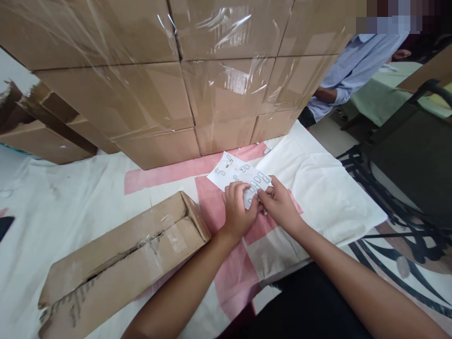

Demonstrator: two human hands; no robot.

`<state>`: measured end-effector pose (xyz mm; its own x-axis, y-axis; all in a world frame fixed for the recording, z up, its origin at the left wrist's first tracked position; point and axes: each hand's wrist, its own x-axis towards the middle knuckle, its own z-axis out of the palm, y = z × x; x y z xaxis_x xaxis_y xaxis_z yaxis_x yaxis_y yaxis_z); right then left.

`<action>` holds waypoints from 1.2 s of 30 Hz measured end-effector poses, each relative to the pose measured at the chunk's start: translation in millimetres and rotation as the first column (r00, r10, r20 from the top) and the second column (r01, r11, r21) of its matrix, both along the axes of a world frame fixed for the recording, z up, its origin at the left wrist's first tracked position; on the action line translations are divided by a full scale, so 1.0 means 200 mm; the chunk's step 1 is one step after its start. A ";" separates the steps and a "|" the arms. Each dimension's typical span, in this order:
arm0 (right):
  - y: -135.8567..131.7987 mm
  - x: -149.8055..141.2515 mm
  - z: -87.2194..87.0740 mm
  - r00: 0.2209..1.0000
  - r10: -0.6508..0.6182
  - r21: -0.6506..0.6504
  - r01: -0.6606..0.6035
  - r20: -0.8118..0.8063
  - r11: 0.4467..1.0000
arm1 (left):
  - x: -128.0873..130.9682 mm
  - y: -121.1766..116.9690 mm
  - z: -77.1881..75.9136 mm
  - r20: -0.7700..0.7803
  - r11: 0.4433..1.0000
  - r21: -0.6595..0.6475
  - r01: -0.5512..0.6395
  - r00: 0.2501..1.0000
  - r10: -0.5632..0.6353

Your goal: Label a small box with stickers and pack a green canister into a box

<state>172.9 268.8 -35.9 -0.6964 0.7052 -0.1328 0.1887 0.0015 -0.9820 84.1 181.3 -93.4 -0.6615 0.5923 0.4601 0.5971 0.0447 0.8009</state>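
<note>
Sheet [223,173] pinched thinly between two hands

The left hand [236,207] grasped the printed sheet's near edge, fingers curled over it; the right hand [279,203] pinched its right corner. Most of the sheet reached out ahead of the left hand, above the cloth [328,197]. Uneven pulling by the hands could have torn or creased the thin paper, and a loosened pinch could have dropped it. The worn box [116,278] lay left of the left hand, close enough for that forearm to nudge; wrapped cartons [148,99] stood beyond both hands.

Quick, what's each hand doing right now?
Left hand: fingers curled at the printed sheet, grip unclear.
Right hand: pinching the sheet's near edge.
</note>
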 end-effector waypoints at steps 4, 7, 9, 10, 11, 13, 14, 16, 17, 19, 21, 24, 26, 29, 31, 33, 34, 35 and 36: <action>0.00 0.00 0.00 1.000 0.002 -0.010 -0.002 -0.013 1.000 | 0.00 0.00 0.01 -0.002 1.000 0.015 -0.001 1.000 0.001; 0.00 -0.01 0.00 0.999 0.002 -0.031 -0.003 -0.034 1.000 | 0.00 0.00 0.01 0.008 0.999 0.027 -0.024 1.000 0.024; 0.00 -0.02 0.01 0.998 0.003 -0.044 -0.006 -0.057 0.999 | 0.00 0.00 0.01 0.008 0.999 0.029 -0.041 0.999 0.041; -0.01 -0.02 0.01 0.998 0.005 -0.044 -0.008 -0.063 0.999 | 0.00 0.00 0.01 0.002 0.998 0.027 -0.048 0.999 0.048; -0.01 -0.02 0.01 0.998 0.008 -0.038 -0.010 -0.066 0.999 | -0.01 0.00 0.01 -0.008 0.998 0.023 -0.054 0.999 0.054; -0.01 -0.01 0.01 0.997 0.020 -0.016 -0.021 -0.070 1.000 | -0.01 0.00 0.00 -0.032 0.998 0.016 -0.060 0.998 0.061; -0.01 -0.01 0.02 0.997 0.025 -0.005 -0.026 -0.075 1.000 | -0.01 0.00 0.00 -0.048 0.998 0.015 -0.062 0.997 0.063; -0.01 0.00 0.02 0.995 0.034 0.017 -0.033 -0.092 0.999 | -0.01 0.00 -0.01 -0.090 0.998 0.012 -0.061 0.994 0.062; -0.01 0.01 0.01 0.994 0.037 0.035 -0.034 -0.102 0.999 | -0.01 0.00 -0.01 -0.113 0.998 0.009 -0.060 0.992 0.061; 0.00 0.01 0.00 0.992 0.035 0.086 -0.024 -0.118 0.996 | -0.01 0.00 -0.01 -0.152 0.998 -0.001 -0.067 0.986 0.066; 0.01 0.01 -0.02 0.992 0.032 0.152 -0.012 -0.126 0.988 | -0.01 0.00 -0.01 -0.176 0.997 -0.014 -0.082 0.981 0.078; 0.03 -0.02 -0.05 0.994 0.045 0.230 -0.022 -0.095 0.973 | -0.01 -0.01 0.00 -0.210 0.992 -0.043 -0.118 0.972 0.107; 0.03 -0.05 -0.07 0.996 0.062 0.260 -0.043 -0.063 0.965 | -0.01 -0.03 0.02 -0.236 0.987 -0.061 -0.146 0.963 0.128; 0.02 -0.09 -0.06 0.994 0.077 0.327 -0.049 -0.073 0.944 | -0.02 -0.06 0.04 -0.279 0.979 -0.076 -0.189 0.947 0.161; 0.02 -0.11 -0.05 0.992 0.070 0.390 -0.025 -0.102 0.921 | -0.03 -0.06 0.04 -0.307 0.974 -0.081 -0.212 0.935 0.177; 0.02 -0.12 -0.05 0.991 0.059 0.440 -0.001 -0.119 0.898 | -0.03 -0.06 0.03 -0.337 0.971 -0.092 -0.222 0.924 0.180; 0.02 -0.13 -0.06 0.992 0.051 0.456 0.009 -0.119 0.890 | -0.04 -0.06 0.02 -0.350 0.969 -0.101 -0.225 0.920 0.177; 0.03 -0.13 -0.08 0.992 0.040 0.468 0.019 -0.116 0.884 | -0.04 -0.06 0.01 -0.363 0.968 -0.111 -0.226 0.916 0.172; 0.03 -0.13 -0.09 0.993 0.027 0.476 0.029 -0.112 0.879 | -0.05 -0.06 0.00 -0.375 0.966 -0.123 -0.228 0.912 0.167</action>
